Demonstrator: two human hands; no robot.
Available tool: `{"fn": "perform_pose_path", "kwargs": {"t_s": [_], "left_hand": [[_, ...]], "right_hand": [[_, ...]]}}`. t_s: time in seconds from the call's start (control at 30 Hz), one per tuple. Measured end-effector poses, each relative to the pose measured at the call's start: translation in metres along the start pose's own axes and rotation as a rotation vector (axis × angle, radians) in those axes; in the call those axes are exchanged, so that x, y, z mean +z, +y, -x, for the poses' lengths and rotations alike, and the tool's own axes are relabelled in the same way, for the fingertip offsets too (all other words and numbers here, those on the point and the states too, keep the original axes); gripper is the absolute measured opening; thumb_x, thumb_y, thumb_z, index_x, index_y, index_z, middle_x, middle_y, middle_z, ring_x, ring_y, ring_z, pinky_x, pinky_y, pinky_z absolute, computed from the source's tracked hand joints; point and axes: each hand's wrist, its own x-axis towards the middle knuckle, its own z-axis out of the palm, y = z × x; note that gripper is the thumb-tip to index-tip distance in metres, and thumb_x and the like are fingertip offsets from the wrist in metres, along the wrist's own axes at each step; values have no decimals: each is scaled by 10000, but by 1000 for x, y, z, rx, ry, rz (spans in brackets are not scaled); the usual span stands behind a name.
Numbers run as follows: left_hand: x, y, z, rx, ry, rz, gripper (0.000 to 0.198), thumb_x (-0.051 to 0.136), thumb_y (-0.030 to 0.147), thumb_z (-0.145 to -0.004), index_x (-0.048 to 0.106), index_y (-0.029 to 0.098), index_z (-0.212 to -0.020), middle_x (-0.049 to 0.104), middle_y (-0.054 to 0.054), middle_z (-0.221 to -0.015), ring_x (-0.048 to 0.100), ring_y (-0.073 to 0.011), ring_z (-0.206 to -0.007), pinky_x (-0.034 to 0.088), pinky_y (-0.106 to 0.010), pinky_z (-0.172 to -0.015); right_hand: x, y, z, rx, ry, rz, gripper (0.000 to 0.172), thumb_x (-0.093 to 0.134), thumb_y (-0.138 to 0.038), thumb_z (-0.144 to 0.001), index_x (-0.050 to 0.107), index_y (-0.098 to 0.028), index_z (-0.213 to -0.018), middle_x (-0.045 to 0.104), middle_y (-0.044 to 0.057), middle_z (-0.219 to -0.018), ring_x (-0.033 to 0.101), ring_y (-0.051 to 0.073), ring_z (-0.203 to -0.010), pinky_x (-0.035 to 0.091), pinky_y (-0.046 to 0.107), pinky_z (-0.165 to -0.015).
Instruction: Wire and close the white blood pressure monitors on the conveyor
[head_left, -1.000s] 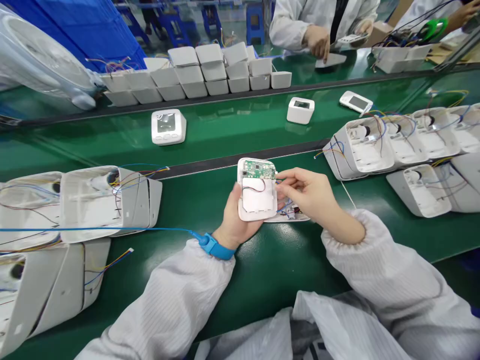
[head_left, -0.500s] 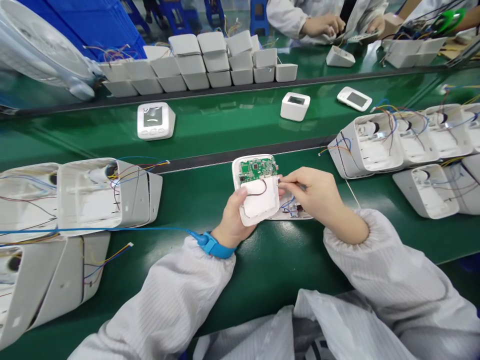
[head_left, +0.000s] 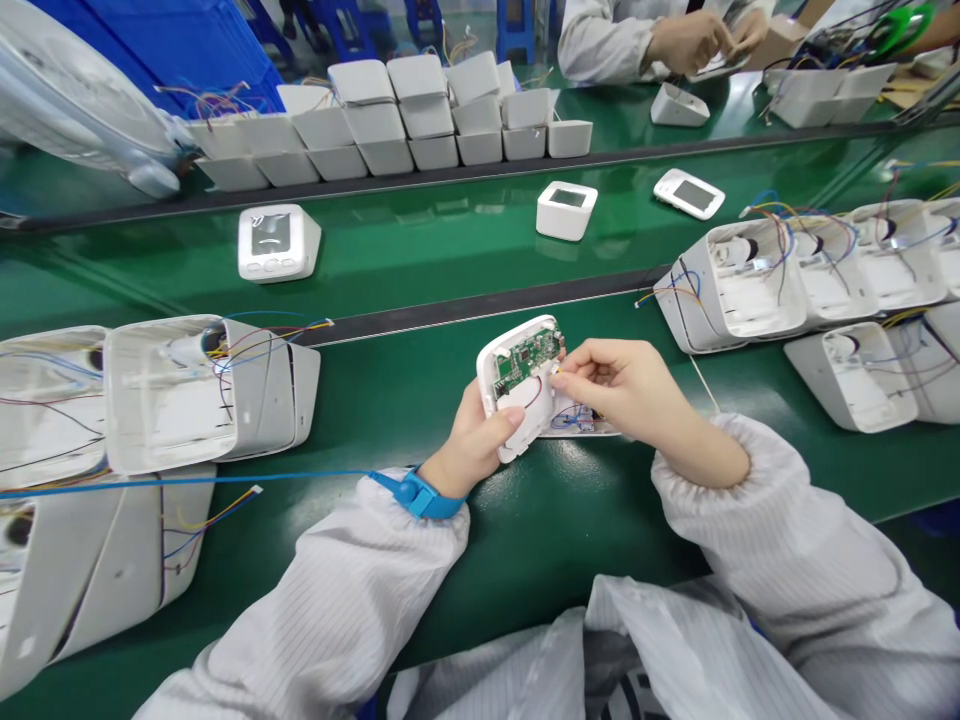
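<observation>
My left hand (head_left: 478, 437) grips a white plastic cover (head_left: 489, 362) by its lower left side, thumb across its inner face. A green circuit board (head_left: 527, 357) fills the cover's upper part, and a dark wire curves below it. At the cover's right edge, my right hand (head_left: 619, 385) is closed in a pinch; whatever sits between thumb and forefinger is too small to name. Under and behind the cover, a white housing (head_left: 577, 432) with blue wires inside lies on the green table, mostly hidden. A blue wrist strap (head_left: 431, 495) with a cord circles my left wrist.
Open white housings with loose wires stand at left (head_left: 176, 395) and right (head_left: 750, 285). Across the green belt (head_left: 420, 250) sit several white display units (head_left: 279, 243). Beyond are stacked white housings (head_left: 382, 125), a fan (head_left: 75, 90) and a co-worker's hands (head_left: 690, 42).
The cover has tilted, its right side lifting, and my left thumb lies further over it. My right hand stays pinched beside it. The display units on the belt have shifted left.
</observation>
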Motion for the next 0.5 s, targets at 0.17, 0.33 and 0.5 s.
{"fn": "perform_pose_path", "kwargs": {"t_s": [0.17,0.33,0.5], "left_hand": [[2,-7,3,41,25,-6,588,776,463,-735,637,207,-1246,663,-102,-1304,604,-330,-1241,467,-473,-1099],[4,-8,4,42,47,-2,576,766,489,-742,645,198,-1224,664,-106,-1301,609,-328,-1228,479,-457,-1080],[7,-8,4,53,9,24,516,734,483,-778,663,192,-1198,672,-103,-1278,608,-313,-1223,449,-457,-1109]], "right_hand": [[13,-3,4,-92,67,54,137,682,-274,-833,666,-179,-735,666,-9,-689,558,102,-589,443,226,-554],[15,-2,5,-61,54,1,167,676,-305,-842,660,-179,-734,648,-11,-677,549,105,-591,439,229,-552],[15,-2,4,-15,29,-95,173,680,-310,-839,661,-168,-741,636,-6,-690,538,104,-603,436,232,-557]]}}
